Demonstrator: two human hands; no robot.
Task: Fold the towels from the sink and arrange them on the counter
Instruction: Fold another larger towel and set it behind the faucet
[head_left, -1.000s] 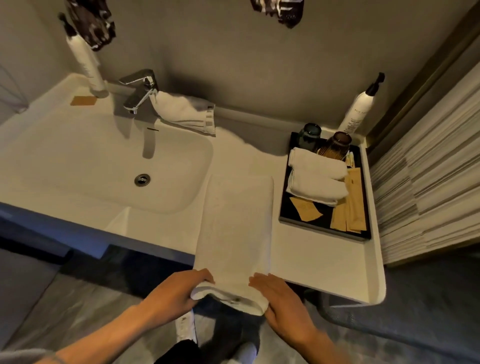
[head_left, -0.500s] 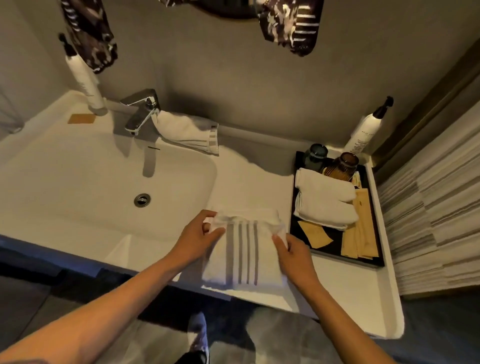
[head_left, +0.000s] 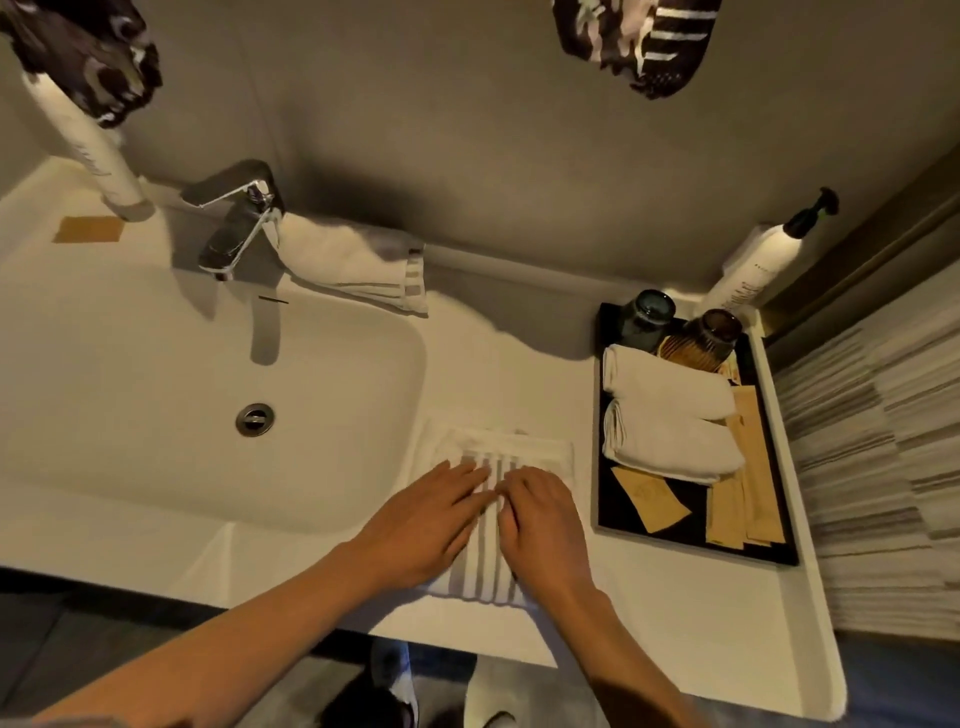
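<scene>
Folded towel (head_left: 506, 457): white terry cloth, soft and thick, a squared rectangle with a band of grey stripes running down its middle; it lies flat on the white counter (head_left: 675, 623), between the sink basin (head_left: 156, 415) and the black tray (head_left: 605, 467), its near edge close to the counter's front lip. Left hand (head_left: 423, 525): palm down, fingers spread flat on the towel's left half, pressing rather than gripping. Right hand (head_left: 540, 519): palm down on the right half, fingers slightly curled, fingertips nearly meeting those of the left; together they cover much of the towel's centre. Second towel (head_left: 358, 265): same white cloth with striped hem, loosely folded, draped at the back rim beside the chrome tap (head_left: 236, 223). Basin: smooth, glossy, rounded rectangle with a metal drain (head_left: 255, 419). Tray: flat, dark, rectangular, holding two white rolled cloths (head_left: 670, 415), tan paper packets (head_left: 737, 493) and two round ribbed cups (head_left: 680, 322), one bluish, one brown. Pump bottle (head_left: 753, 265): white, cylindrical, black pump head, at the back right corner; its label is too small to read. Another white bottle (head_left: 98, 161) at back left, its top hidden by a dark patterned shape. Forearms are cut off by the lower frame edge.
</scene>
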